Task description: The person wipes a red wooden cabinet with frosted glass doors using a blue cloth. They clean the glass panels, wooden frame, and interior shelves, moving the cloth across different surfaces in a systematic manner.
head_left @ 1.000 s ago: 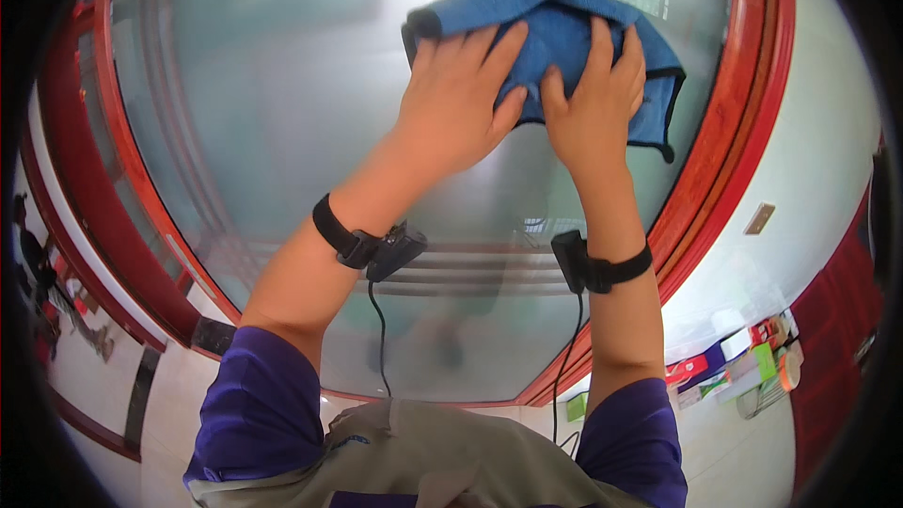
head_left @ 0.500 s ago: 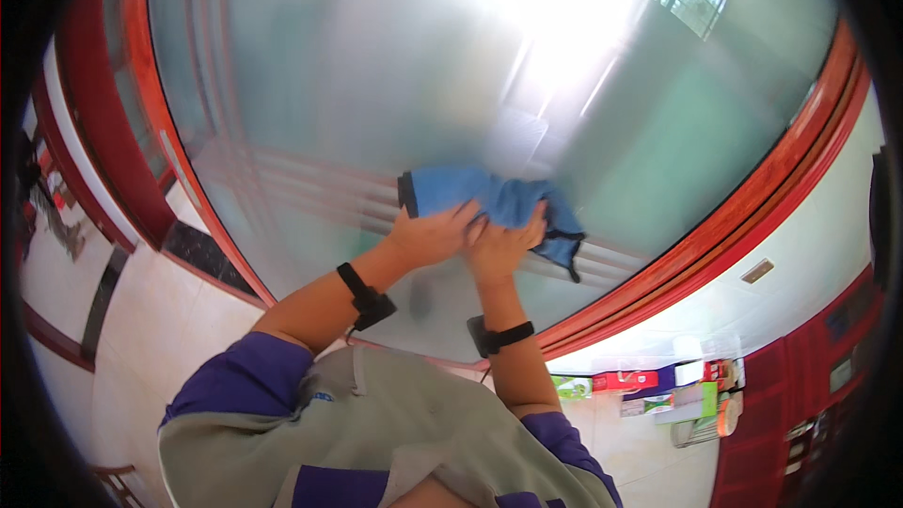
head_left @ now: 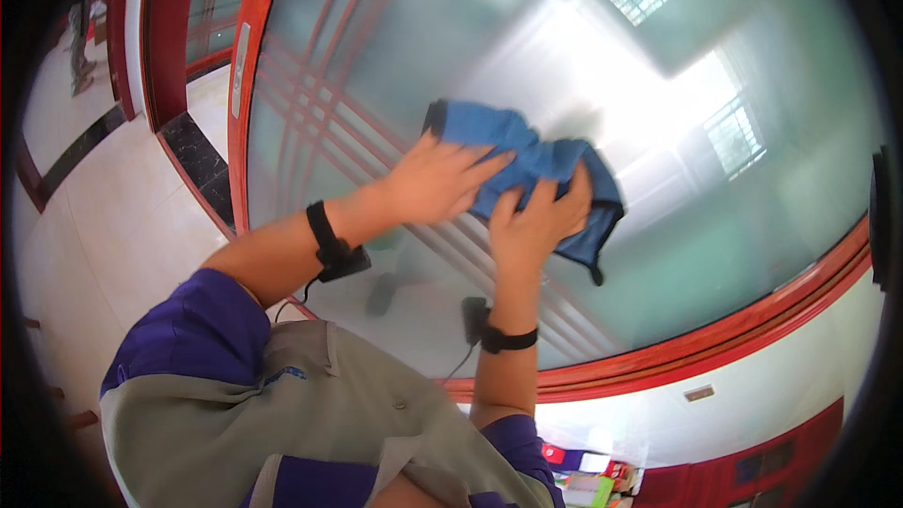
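Cloth (head_left: 534,155) against glass (head_left: 691,273), above lower edge, left hand (head_left: 435,181) and right hand (head_left: 534,224) spread over it: seemingly mid-wipe, next needing even pressure.

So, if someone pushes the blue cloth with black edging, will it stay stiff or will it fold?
The blue cloth is probably floppy, since it already bunches into folds against the glass panel. It seems light for its size, because it looks thin. Pushed sideways, it would likely wrinkle, as its black edging bends with the fabric.
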`<control>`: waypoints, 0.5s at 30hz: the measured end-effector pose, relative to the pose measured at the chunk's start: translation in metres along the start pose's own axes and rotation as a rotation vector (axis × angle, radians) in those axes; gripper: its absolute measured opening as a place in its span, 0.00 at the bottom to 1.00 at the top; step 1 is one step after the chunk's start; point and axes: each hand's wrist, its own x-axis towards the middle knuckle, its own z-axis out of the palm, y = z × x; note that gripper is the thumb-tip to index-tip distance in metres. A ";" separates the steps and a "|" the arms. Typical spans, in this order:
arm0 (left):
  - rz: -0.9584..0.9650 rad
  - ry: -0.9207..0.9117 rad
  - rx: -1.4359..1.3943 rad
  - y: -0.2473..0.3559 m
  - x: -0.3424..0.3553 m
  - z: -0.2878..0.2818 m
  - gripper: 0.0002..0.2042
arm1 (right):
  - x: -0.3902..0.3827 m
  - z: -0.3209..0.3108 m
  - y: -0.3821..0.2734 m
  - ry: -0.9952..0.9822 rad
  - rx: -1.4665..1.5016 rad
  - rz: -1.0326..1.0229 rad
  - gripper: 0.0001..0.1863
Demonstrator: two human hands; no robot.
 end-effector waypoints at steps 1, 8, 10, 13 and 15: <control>0.037 0.123 0.008 -0.009 0.014 -0.012 0.29 | 0.027 0.000 0.000 0.023 -0.027 -0.050 0.22; 0.102 0.603 0.106 -0.063 0.097 -0.087 0.27 | 0.162 -0.002 -0.020 0.196 -0.087 -0.157 0.27; 0.085 0.604 -0.022 -0.072 0.098 -0.092 0.27 | 0.166 0.005 -0.025 0.221 -0.087 -0.157 0.28; 0.017 0.559 -0.016 -0.087 0.077 -0.079 0.28 | 0.142 0.029 -0.040 0.192 -0.109 -0.184 0.28; -0.023 0.535 0.115 -0.097 0.048 -0.058 0.29 | 0.107 0.051 -0.055 0.090 -0.155 -0.186 0.26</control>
